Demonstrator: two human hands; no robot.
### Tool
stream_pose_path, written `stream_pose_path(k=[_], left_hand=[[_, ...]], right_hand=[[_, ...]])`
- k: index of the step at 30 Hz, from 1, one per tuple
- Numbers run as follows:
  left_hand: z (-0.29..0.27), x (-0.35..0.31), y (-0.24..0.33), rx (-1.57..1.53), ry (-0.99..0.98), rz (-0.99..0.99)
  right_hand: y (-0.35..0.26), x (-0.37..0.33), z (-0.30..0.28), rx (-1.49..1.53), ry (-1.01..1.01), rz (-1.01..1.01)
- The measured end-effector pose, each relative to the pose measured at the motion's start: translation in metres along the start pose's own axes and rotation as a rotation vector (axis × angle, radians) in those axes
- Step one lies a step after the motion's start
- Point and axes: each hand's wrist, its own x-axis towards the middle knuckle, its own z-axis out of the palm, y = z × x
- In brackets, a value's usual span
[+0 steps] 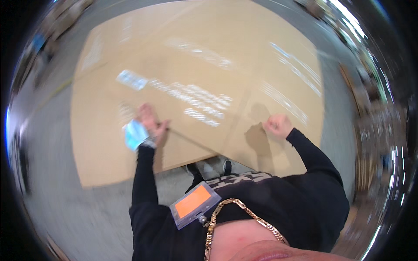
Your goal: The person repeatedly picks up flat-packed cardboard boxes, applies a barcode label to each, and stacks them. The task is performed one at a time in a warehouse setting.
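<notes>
Left hand [151, 122], 9 o'clock, spreads over cardboard [98, 143] — mask [136, 135] at wrist [150, 142], likely freeing grip; right hand [279, 126], 3 o'clock, clenches — contents hidden

I stood in what looked like a warehouse or a factory packing area. Grey, concrete-like floor [65, 209] spread around me, with a yellow line [61, 88] across it at the left of the frame. Blurred brown stacks [365, 172], like cardboard or pallets, lined the right edge, and brown boxy goods [65, 17] showed at the upper left. Bright lights [348, 19] glared at the upper right. A huge cardboard sheet [191, 71] filled the middle; a badge [193, 201] hung on my chest.
</notes>
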Motion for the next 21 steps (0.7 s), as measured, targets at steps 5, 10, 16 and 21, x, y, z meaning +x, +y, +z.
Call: stream_pose_path(k=[5,10,16,21], left_hand=[[-0.006,-0.014,0.098,-0.254,0.018,0.114],[0.015,-0.134,0.261,-0.567,-0.709,-0.144],[0.067,-0.221,0.393,-1.235,-1.325,-0.866],[0.045,-0.205,0.399,-1.096,-0.682,-1.116]], right_hand=[[0.164,-0.222,0.08,-0.005,0.936,1.104],[0.22,-0.264,0.131,1.009,0.411,1.347],[0.233,-0.29,0.171,1.973,0.508,0.746],[0.179,-0.274,0.181,2.211,0.555,0.543]])
